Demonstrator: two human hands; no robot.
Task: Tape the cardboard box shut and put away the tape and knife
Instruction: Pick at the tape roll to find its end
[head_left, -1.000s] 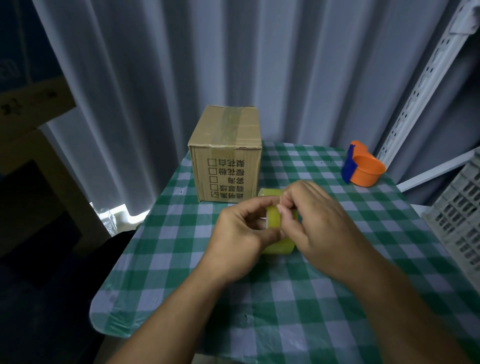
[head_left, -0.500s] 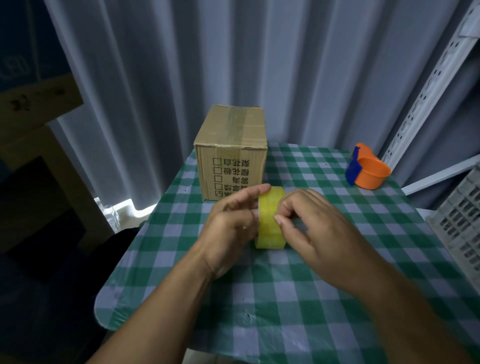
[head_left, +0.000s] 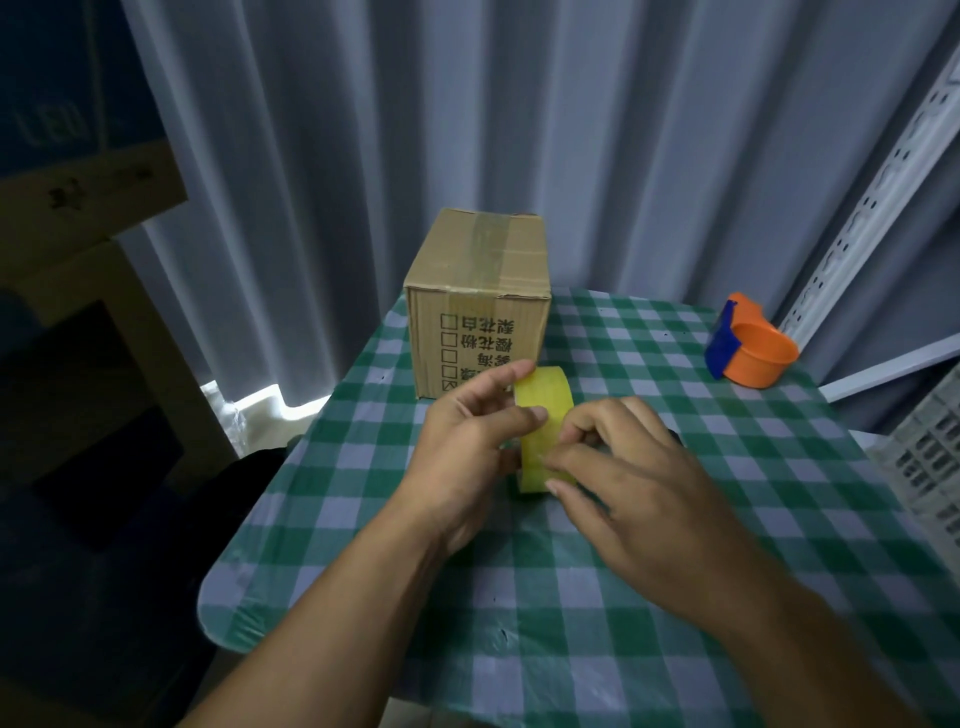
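A brown cardboard box (head_left: 480, 296) stands at the table's far left, its flaps closed and an old clear tape strip across its top. In front of it a yellowish tape roll (head_left: 543, 415) is held upright on edge just above the checked cloth. My left hand (head_left: 470, 452) grips the roll from the left, thumb on the rim. My right hand (head_left: 628, 488) pinches at the roll's outer face with thumb and forefinger. A small dark object (head_left: 674, 438) peeks out behind my right hand; I cannot tell what it is.
An orange and blue tape dispenser (head_left: 748, 345) sits at the table's far right. The table's green and white checked cloth (head_left: 571, 623) ends at a rounded front-left corner. A white slotted crate (head_left: 930, 467) stands at the right edge, grey curtains behind.
Both hands with the roll have drifted slightly toward the box. My left fingers shifted higher on the rim, and my right fingertips slid down the roll's face.
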